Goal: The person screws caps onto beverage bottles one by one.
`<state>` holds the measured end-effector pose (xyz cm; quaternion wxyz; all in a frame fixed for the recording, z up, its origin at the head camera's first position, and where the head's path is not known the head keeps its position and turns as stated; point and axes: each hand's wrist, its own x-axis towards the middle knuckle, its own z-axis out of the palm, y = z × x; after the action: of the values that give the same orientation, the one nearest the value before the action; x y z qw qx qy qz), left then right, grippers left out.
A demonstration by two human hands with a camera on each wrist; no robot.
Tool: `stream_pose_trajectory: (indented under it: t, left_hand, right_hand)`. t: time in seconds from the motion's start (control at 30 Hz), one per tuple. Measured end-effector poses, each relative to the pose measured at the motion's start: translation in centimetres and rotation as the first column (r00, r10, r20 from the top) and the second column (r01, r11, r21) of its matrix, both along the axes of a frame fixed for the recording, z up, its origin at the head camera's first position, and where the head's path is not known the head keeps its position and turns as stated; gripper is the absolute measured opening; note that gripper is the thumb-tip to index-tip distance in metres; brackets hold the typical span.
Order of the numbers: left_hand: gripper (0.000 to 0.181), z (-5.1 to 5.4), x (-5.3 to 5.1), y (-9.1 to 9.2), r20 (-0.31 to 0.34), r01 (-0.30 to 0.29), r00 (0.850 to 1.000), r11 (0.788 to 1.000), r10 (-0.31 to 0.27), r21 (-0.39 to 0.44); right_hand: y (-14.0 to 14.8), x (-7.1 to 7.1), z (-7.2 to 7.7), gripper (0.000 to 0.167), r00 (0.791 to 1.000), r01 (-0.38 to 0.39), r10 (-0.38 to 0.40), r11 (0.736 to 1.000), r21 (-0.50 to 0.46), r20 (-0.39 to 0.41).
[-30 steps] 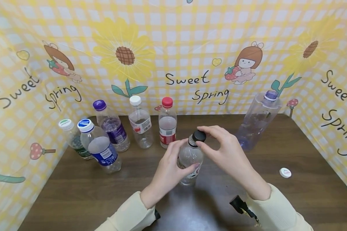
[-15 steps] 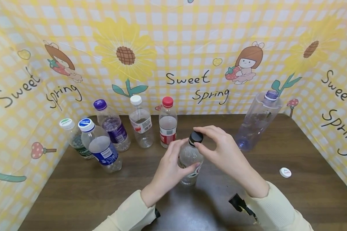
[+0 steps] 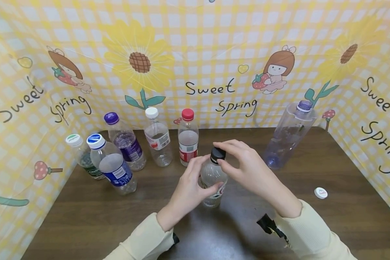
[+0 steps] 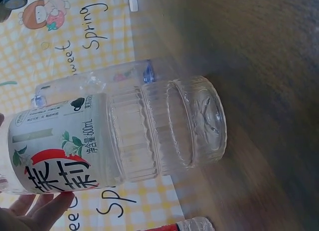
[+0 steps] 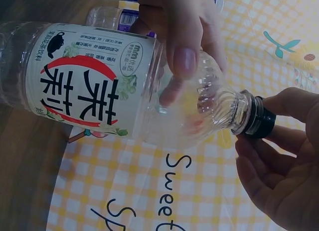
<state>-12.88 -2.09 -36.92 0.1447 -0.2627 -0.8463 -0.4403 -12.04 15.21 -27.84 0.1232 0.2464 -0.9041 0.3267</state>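
Observation:
A clear plastic bottle (image 3: 213, 174) with a pale label stands upright on the table in front of me; its label (image 5: 89, 76) shows large black characters on a red ring. My left hand (image 3: 190, 184) grips the bottle round its upper body, thumb in front and fingers behind. Over the mouth of the bottle sits a black cap (image 3: 218, 154). My right hand (image 3: 251, 169) pinches that cap between thumb and fingers; in the right wrist view the cap (image 5: 264, 122) is on the neck. The left wrist view shows the bottle's ribbed base (image 4: 199, 124).
Several capped bottles stand at the left, among them a blue-labelled bottle (image 3: 118, 171) and a red-capped bottle (image 3: 188, 141). A bluish uncapped bottle (image 3: 289, 137) stands at the back right. A white cap (image 3: 320, 193) lies on the table's right side. Checked cloth (image 3: 211, 43) walls the table.
The black cap, tilted and raised a second ago, now sits lower and straighter on the neck. My right hand has shifted slightly left with it; my left hand keeps its grip.

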Motion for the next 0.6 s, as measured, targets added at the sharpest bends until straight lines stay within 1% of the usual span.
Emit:
stream_pose_trajectory:
  t: [0.1, 0.2, 0.43, 0.6]
  left_hand:
    - [0.071, -0.01, -0.03, -0.06, 0.008, 0.002, 1.000, 1.000, -0.002, 0.001]
    - [0.071, -0.02, -0.01, -0.12, 0.021, 0.003, 1.000, 1.000, -0.003, 0.004]
    - [0.072, 0.08, 0.04, -0.11, 0.059, 0.010, 0.998, 1.000, -0.011, 0.017]
    - [0.073, 0.19, -0.05, -0.18, 0.081, 0.021, 0.996, 1.000, -0.022, 0.021]
  right_hand:
    - [-0.01, -0.02, 0.09, 0.040, 1.000, -0.010, 0.010, 1.000, 0.009, 0.012]
    - [-0.11, -0.06, 0.15, 0.039, 1.000, 0.005, -0.005, 1.000, -0.006, 0.024]
    - [-0.31, -0.19, 0.32, 0.032, 0.990, 0.100, -0.090, 0.991, -0.090, 0.108]
    - [-0.43, -0.44, 0.26, 0.031, 0.980, 0.144, -0.126, 0.984, -0.109, 0.155]
